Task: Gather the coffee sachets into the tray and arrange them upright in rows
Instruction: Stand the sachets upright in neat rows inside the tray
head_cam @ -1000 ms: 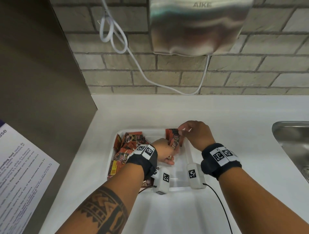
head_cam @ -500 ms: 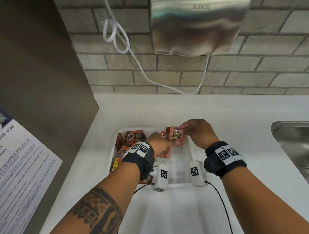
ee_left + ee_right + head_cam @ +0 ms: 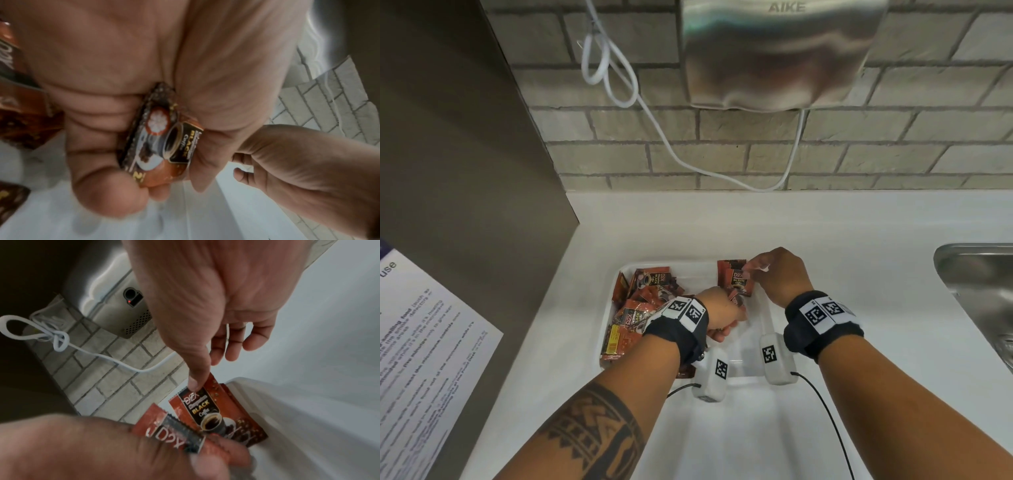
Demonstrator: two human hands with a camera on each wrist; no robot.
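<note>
A white tray (image 3: 693, 271) sits on the counter. Several red-brown coffee sachets (image 3: 640, 308) lie jumbled in its left half. A few sachets stand upright (image 3: 734, 279) (image 3: 213, 412) against the tray's far right corner. My right hand (image 3: 755, 269) (image 3: 197, 382) pinches their top edge, thumb on the front face. My left hand (image 3: 729, 322) (image 3: 164, 186) hovers just in front of them, over the tray's middle. It grips a sachet (image 3: 162, 146) (image 3: 170, 433) between curled fingers and thumb. How many sachets it holds is hidden.
A steel sink (image 3: 979, 291) is at the right edge of the white counter (image 3: 859, 240). A hand dryer (image 3: 774, 51) and a looped white cable (image 3: 654, 120) hang on the brick wall. On the left are a dark panel (image 3: 465, 171) and a printed sheet (image 3: 421, 342).
My left hand rose to meet the right hand with a sachet, then drew back toward me. A sachet now stands at the front of the upright group. The right hand stayed there.
</note>
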